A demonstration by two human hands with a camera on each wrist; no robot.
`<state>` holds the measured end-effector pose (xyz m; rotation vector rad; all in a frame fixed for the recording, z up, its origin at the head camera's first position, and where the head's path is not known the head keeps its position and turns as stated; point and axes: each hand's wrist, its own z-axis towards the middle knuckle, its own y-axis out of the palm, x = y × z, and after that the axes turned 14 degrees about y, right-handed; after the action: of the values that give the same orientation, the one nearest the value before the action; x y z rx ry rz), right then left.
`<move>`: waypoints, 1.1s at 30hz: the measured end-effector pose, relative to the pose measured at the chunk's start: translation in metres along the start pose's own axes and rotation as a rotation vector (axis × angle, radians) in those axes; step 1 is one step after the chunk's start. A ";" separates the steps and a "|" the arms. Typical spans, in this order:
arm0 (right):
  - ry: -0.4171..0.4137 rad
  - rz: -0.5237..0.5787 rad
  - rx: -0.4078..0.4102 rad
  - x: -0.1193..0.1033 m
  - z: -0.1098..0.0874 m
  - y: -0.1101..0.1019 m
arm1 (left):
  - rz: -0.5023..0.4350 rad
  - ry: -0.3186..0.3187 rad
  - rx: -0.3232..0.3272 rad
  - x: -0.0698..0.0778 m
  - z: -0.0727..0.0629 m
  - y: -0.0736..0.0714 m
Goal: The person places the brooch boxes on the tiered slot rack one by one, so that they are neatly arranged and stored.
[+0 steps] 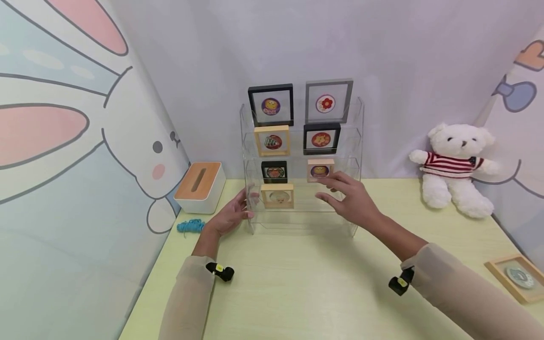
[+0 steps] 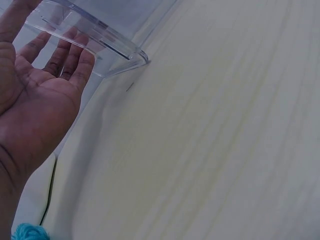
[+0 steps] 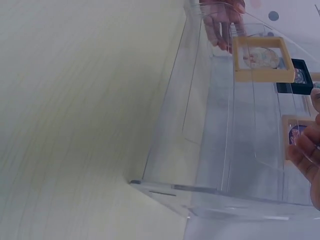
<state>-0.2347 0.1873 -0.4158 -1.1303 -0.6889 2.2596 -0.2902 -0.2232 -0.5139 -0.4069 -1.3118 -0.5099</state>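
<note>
A clear acrylic tiered stand [image 1: 301, 218] bears several small picture frames. My left hand [image 1: 229, 216] rests at the stand's left side; in the left wrist view its fingers [image 2: 82, 70] reach up against the clear side panel. My right hand [image 1: 357, 199] is at the lower right of the stand, thumb apart from the fingers. Its fingertips overlap the lower edge of a small pink frame [image 1: 320, 169] with a purple round picture. Left of that sit a small black frame [image 1: 274, 173] and, one tier down, a light wood frame [image 1: 277, 196].
Higher tiers carry black frames, a grey frame [image 1: 308, 101] and a wood frame [image 1: 257, 141]. A tissue box [image 1: 212, 189] and blue yarn [image 1: 191, 226] lie left. Right are a white teddy bear [image 1: 459, 141] and a loose wood frame [image 1: 503, 281] on the table [image 1: 293, 288].
</note>
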 end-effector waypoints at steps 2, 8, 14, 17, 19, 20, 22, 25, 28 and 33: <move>-0.024 -0.007 0.022 0.005 -0.004 -0.006 | -0.004 -0.001 0.000 0.000 0.000 0.000; -0.065 -0.031 0.065 0.018 -0.014 -0.030 | -0.013 -0.002 -0.001 0.000 0.000 0.001; -0.072 -0.033 0.111 0.033 -0.026 -0.056 | -0.004 -0.003 -0.002 -0.001 0.000 0.000; -0.067 -0.043 0.132 0.040 -0.032 -0.070 | 0.000 -0.005 -0.006 -0.002 0.000 -0.001; -0.061 -0.049 0.137 0.043 -0.036 -0.079 | -0.003 -0.006 -0.006 -0.001 0.001 -0.001; -0.058 -0.057 0.141 0.046 -0.038 -0.084 | -0.003 -0.005 -0.006 -0.001 0.001 -0.001; -0.048 -0.069 0.144 0.050 -0.043 -0.094 | -0.004 -0.005 -0.006 0.000 0.001 0.000; -0.014 -0.097 0.138 0.057 -0.051 -0.109 | -0.006 -0.005 -0.003 0.002 0.002 0.001; 0.038 -0.124 0.126 0.065 -0.060 -0.122 | -0.019 -0.007 0.005 0.002 0.001 0.002; 0.128 -0.153 0.108 0.087 -0.076 -0.143 | -0.051 -0.008 0.012 0.001 0.000 0.002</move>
<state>-0.1857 0.3644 -0.4125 -1.1195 -0.5753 2.0519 -0.2892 -0.2215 -0.5126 -0.3665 -1.3352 -0.5430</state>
